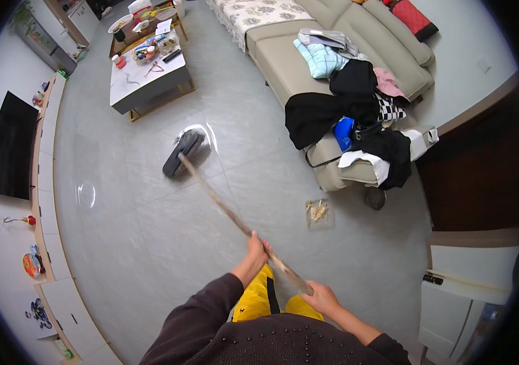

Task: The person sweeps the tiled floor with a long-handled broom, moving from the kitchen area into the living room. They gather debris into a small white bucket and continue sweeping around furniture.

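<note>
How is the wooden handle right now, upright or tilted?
Tilted: the wooden handle slants from the dark head back to the left hand and right hand.

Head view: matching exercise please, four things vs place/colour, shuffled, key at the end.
1. Left hand
2. Right hand
3. Mop head
4. Trousers

A. Mostly yellow
B. Around the pole, at the end nearest the body
C. Dark grey
D. Around the pole, nearer the mop head

Pairs: 1-D, 2-B, 3-C, 4-A
</note>
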Available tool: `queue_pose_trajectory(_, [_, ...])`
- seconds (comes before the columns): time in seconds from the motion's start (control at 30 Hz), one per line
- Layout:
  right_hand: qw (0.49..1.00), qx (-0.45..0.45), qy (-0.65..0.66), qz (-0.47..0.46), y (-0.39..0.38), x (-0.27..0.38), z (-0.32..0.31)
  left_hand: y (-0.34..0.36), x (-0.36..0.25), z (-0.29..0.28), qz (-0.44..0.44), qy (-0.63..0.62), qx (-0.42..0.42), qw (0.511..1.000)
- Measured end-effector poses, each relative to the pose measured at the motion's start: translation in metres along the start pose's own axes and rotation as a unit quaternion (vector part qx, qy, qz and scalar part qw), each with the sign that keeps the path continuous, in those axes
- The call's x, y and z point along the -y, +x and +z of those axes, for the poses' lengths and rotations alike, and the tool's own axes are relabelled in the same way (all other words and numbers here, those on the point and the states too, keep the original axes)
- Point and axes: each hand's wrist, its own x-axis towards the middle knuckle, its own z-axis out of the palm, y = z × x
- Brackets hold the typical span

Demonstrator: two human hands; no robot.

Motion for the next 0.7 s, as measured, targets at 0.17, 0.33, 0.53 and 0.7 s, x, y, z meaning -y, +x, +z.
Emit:
queue_pose_trajectory(0.17, [0.993, -0.061, 0.099, -0.033, 0.065, 0.056, 0.006, 0.05, -0.065, 0.058, 0.064, 0.068, 0.119, 0.989])
queue_pose_trajectory(0.33, [0.973, -0.049, 0.218, 0.061, 0.177, 0.074, -0.003, 0.041, -0.083, 0.125, 0.067, 0.153, 0.244, 0.955])
queue_pose_trajectory(0.53, [0.931, -0.076, 0.319, 0.163, 0.197, 0.057, -0.006, 0.038, -0.045, 0.133, 0.08, 0.299, 0.269, 0.912])
queue_pose_trajectory(0.7, [0.936, -0.099, 0.286, 0.182, 0.119, 0.007, 0.02, 0.045, 0.004, 0.084, -0.062, 0.353, 0.364, 0.86])
